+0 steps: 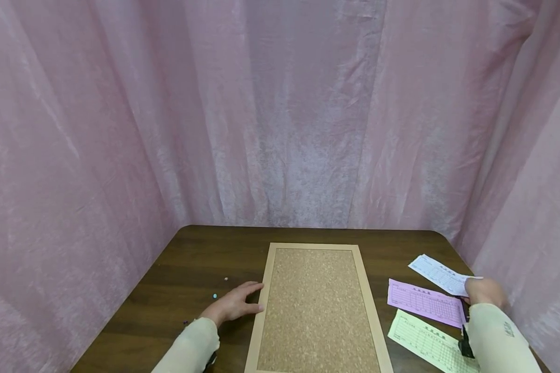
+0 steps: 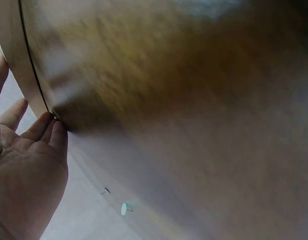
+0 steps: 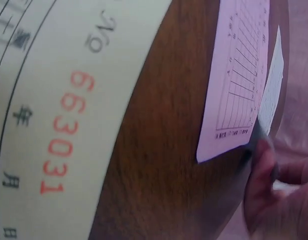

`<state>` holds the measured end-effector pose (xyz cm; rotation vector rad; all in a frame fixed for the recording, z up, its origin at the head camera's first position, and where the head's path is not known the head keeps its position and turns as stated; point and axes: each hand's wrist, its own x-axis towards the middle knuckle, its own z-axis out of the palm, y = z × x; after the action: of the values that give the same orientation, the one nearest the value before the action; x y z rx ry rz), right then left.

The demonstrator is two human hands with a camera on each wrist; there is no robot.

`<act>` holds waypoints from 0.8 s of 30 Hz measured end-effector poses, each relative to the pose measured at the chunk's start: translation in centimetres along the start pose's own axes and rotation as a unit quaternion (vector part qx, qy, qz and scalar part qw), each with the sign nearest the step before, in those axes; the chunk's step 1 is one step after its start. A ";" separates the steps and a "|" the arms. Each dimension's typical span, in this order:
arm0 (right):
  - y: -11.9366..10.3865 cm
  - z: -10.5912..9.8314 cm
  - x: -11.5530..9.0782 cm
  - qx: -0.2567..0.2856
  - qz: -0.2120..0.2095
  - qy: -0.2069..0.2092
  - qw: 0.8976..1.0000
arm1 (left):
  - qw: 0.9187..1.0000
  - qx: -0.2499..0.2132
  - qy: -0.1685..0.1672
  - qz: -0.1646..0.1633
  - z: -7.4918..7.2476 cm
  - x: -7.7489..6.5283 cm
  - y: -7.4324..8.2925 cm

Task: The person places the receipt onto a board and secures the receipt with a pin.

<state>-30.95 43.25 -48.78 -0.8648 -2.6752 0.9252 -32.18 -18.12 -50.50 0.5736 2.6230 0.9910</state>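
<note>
A corkboard (image 1: 317, 300) with a pale wooden frame lies on the dark table. My left hand (image 1: 235, 304) rests at the board's left edge, its fingertips touching the frame with thumb and fingers spread. At the far right, my right hand (image 1: 487, 292) pinches the near end of a white printed slip (image 1: 436, 273). Just below it lies a purple slip (image 1: 424, 301), and nearest me a green slip (image 1: 429, 342), partly hidden by the right sleeve. In the right wrist view, the right hand (image 3: 278, 195) has finger and thumb at the white slip's (image 3: 272, 95) end.
Left of the board are small thumbtacks: a light blue one (image 1: 215, 296), a pale one (image 1: 226, 278) and a dark one (image 1: 185, 323). The wooden table (image 1: 214, 248) has pink curtains (image 1: 308, 129) around its back and sides.
</note>
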 end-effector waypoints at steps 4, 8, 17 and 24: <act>-0.2 0.1 -0.1 0.126 0.005 0.001 0.992 | 1.000 0.003 0.003 0.003 0.1 0.1 -0.1; -1.0 0.1 -0.2 0.229 0.015 -0.017 0.973 | 1.000 0.008 0.002 -0.002 0.0 0.1 -0.2; -3.2 0.4 -0.1 0.298 0.050 -0.033 0.953 | 1.000 0.021 0.007 0.002 -0.6 0.1 0.5; -4.0 0.4 -0.3 0.317 0.040 -0.035 0.947 | 0.999 0.032 0.013 -0.014 -0.8 0.8 0.9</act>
<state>-32.70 40.33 -46.59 -0.7882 -2.1607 1.7219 -32.93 -17.61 -49.36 0.5408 2.6867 0.9148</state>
